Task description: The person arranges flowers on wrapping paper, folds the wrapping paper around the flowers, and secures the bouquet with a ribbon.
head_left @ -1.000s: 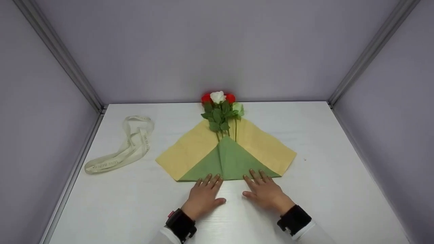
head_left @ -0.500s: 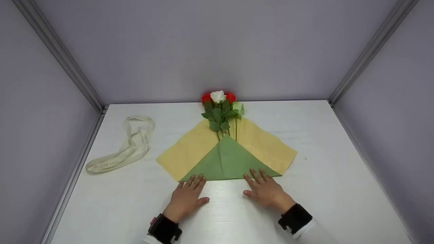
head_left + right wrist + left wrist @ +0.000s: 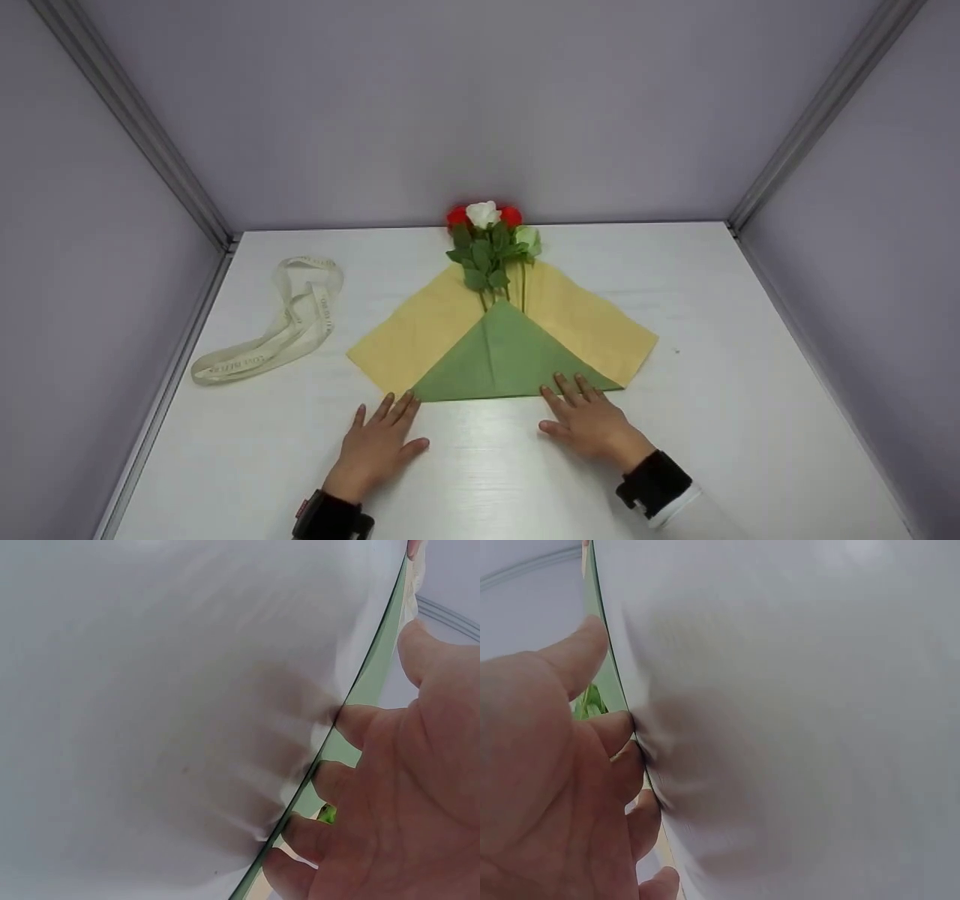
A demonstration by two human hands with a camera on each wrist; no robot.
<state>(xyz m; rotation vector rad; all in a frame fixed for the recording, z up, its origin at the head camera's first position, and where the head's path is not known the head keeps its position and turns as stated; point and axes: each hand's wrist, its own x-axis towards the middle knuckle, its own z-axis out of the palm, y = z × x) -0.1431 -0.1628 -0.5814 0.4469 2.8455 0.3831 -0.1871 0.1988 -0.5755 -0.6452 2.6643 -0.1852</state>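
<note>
Green-and-yellow wrapping paper (image 3: 517,352) lies mid-table with its bottom corner already folded over the rose stems (image 3: 491,251), sides unfolded, your flat right hand (image 3: 589,424) pressing the crease, left hand (image 3: 379,446) flat, fingertips at its corner.

Hands: left hand (image 3: 375,450) and right hand (image 3: 592,424) bare, no rings or gloves.
Wrists: black bands, the left with what may be a small red tab.
Sleeves: white, above the right band.
</note>
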